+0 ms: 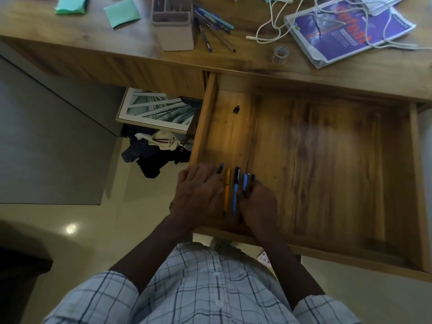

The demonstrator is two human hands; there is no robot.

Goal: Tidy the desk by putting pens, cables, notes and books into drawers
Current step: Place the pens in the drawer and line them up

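You are lining up pens (230,190) in the open drawer (327,160), low in the frame. Your left hand (198,195) lies flat; your right hand (259,204) grips one. Next, fetch the pens on the tabletop (93,43) up top.

A: What colours are showing in the drawer (327,160)?
B: Warm brown wood grain, with a yellow pen (226,190) and a blue pen (235,195), black-capped.
A: And on the surface (93,36)?
B: Mint-green sticky notes (122,12), a purple book (346,31), a white cable (275,26). The shirt (198,288) is showing blue-and-white plaid.
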